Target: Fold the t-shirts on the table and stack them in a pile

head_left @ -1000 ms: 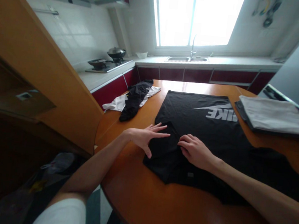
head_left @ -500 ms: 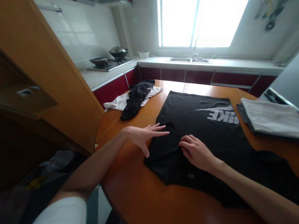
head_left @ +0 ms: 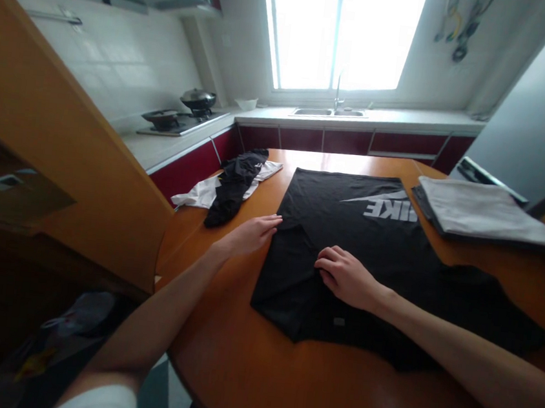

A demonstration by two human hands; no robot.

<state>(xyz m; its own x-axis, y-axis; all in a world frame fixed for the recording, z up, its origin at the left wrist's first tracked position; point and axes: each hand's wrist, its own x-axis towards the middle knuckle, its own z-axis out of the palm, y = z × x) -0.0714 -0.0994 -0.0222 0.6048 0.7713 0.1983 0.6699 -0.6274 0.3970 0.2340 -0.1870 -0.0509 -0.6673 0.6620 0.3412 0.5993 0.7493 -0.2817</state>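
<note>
A black T-shirt (head_left: 347, 238) with a grey logo lies spread on the wooden table, one side folded inward and its sleeve to the right. At the shirt's left edge, my left hand (head_left: 251, 234) touches the fabric with outstretched fingers held close together; the thumb is hard to make out. My right hand (head_left: 348, 277) rests on the folded part, fingers curled and pinching the black cloth. A small pale label (head_left: 338, 322) shows near the shirt's lower edge.
Crumpled black and white clothes (head_left: 235, 184) lie at the table's (head_left: 330, 398) far left. Folded grey and white garments (head_left: 486, 210) are stacked at the right. Behind are a stove with pans (head_left: 198, 99) and a sink (head_left: 331, 113). An orange wooden panel (head_left: 79, 145) stands at left.
My left hand has moved from over the folded cloth to the shirt's left edge, and its spread fingers have come together. My right hand stays on the same spot. The view has shifted slightly.
</note>
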